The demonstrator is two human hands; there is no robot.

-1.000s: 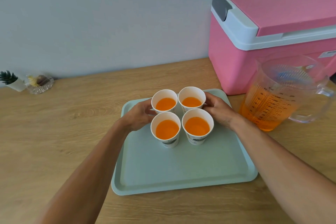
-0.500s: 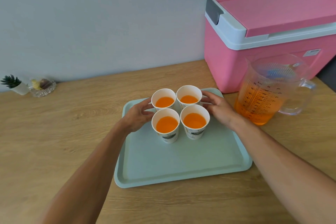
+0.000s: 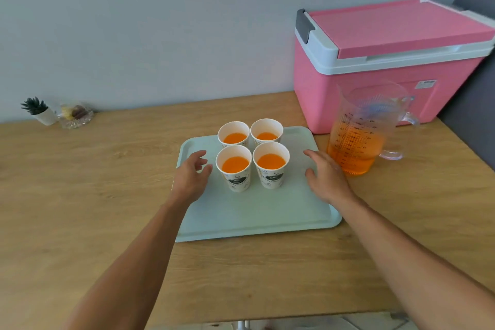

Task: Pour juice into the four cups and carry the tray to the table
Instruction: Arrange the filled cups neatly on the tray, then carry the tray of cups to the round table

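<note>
Four filled cups [image 3: 253,154] are standing bunched on the far half of the tray [image 3: 257,211], centre frame. The left hand [image 3: 190,178] and right hand [image 3: 325,178] are hovering beside them, fingers spread, holding nothing. Best to grip opposite rims and lift level, slowly.

Home setting, likely dining or kitchen corner: wooden tabletop [image 3: 80,195] against plain wall; pink cooler [image 3: 375,83] beyond right hand [image 3: 325,177]; juice jug [image 3: 359,136] just right of it; small potted plant [image 3: 40,114] and glass sweets dish [image 3: 76,115] far left of left hand [image 3: 191,178]
</note>
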